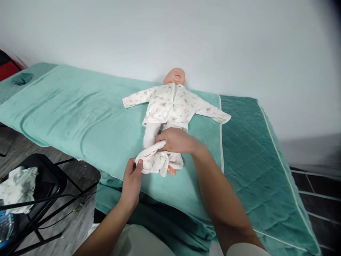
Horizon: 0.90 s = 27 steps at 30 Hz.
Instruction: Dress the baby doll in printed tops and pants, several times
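Note:
A baby doll (174,75) lies on its back on the green-covered bed, its head toward the wall. It wears a white patterned long-sleeved jacket (170,103) with the arms spread out. White printed baby trousers (157,161) are bunched around its lower legs, and a bare doll foot (172,170) pokes out of one leg opening. My left hand (131,181) pinches the trousers' left edge between thumb and fingers. Across the doll's legs reaches my right hand (177,140), its fingers closed on the upper edge of the trousers. Part of the legs is hidden behind this hand.
A light green sheet (80,106) covers most of the bed, with a darker quilted cover (245,149) at the right. At lower left stands a black folding chair (50,174) bearing a crumpled printed cloth (21,185). A white wall (133,35) runs behind the bed.

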Tool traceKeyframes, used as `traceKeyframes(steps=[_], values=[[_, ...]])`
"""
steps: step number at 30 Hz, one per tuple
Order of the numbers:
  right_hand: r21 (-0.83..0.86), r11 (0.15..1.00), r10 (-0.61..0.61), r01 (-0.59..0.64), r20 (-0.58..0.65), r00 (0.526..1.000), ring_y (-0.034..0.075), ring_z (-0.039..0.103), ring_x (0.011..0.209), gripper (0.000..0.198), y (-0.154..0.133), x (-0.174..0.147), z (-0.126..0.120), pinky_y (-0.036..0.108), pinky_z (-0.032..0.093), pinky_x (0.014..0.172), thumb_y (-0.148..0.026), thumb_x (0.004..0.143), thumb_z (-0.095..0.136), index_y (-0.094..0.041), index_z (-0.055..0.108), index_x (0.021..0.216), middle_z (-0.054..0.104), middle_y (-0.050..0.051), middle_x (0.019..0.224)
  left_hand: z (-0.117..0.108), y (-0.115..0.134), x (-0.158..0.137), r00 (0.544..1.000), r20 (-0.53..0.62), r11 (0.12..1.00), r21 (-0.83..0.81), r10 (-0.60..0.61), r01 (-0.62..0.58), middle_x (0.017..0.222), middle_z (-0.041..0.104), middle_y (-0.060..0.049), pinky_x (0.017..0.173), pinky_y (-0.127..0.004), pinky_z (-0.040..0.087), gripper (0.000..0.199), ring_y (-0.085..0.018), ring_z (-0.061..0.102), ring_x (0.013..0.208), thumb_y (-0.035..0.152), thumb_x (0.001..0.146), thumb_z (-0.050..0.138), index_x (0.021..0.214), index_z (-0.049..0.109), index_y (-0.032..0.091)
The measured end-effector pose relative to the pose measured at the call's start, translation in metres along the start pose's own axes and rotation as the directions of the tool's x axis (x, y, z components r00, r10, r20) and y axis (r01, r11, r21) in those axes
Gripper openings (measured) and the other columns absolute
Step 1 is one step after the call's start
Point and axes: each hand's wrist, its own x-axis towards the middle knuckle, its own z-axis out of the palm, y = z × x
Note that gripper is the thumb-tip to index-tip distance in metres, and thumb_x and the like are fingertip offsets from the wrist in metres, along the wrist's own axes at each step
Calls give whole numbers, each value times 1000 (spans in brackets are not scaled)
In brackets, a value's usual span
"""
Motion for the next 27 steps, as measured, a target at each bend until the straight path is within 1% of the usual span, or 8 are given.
traceKeyframes(steps=[4,7,11,16,20,23,25,27], values=[[104,995,17,-11,-57,998,15,62,76,15,3,-2,-1,27,32,66,-37,86,68,-23,71,82,72,-2,82,-2,6,10,991,136,1000,-7,16,-15,91,63,-2,73,-26,47,39,-14,56,82,58,89,67,95,63,19],[181,983,34,-26,-43,998,16,63,78,17,4,-4,-4,27,35,67,-40,84,69,-23,71,85,73,-2,85,-5,7,27,974,155,977,115,164,-182,81,57,1,68,-25,43,38,-13,51,74,57,91,65,90,61,19],[207,977,53,-45,-33,998,19,65,82,23,4,-5,-7,27,39,68,-46,84,70,-24,73,90,75,0,89,-8,7,58,913,217,884,249,346,-395,78,55,1,66,-26,42,38,-13,49,71,59,93,60,92,58,20],[192,979,82,-67,-75,994,23,68,88,32,0,-4,-5,29,42,72,-55,88,67,-24,73,92,77,2,96,-8,17,102,841,248,751,379,481,-541,82,58,0,70,-28,46,30,-15,54,75,52,97,54,96,57,21],[239,970,57,-45,-43,997,25,69,94,37,1,-5,-6,31,45,77,-60,92,61,-25,74,93,77,1,101,-3,30,132,775,325,633,448,542,-631,85,62,-1,72,-28,48,25,-15,57,76,46,99,51,97,57,22],[253,966,54,-47,-22,998,26,70,96,39,3,-5,-7,32,47,79,-61,93,59,-24,73,94,77,2,102,4,40,150,731,386,540,498,562,-678,86,64,-1,72,-29,50,26,-16,59,77,47,100,49,100,56,22],[258,964,82,-66,-52,995,26,70,97,34,4,-4,-7,32,47,80,-56,92,62,-24,74,99,77,1,104,9,46,161,706,424,486,521,567,-702,88,66,-2,74,-30,51,28,-17,62,78,49,100,47,102,56,22],[263,962,116,-79,-127,985,26,70,99,28,4,-2,-4,32,47,80,-48,91,65,-25,73,106,77,1,106,15,50,172,683,455,436,536,572,-722,91,67,-4,77,-32,52,30,-19,63,81,50,101,45,103,56,22]])
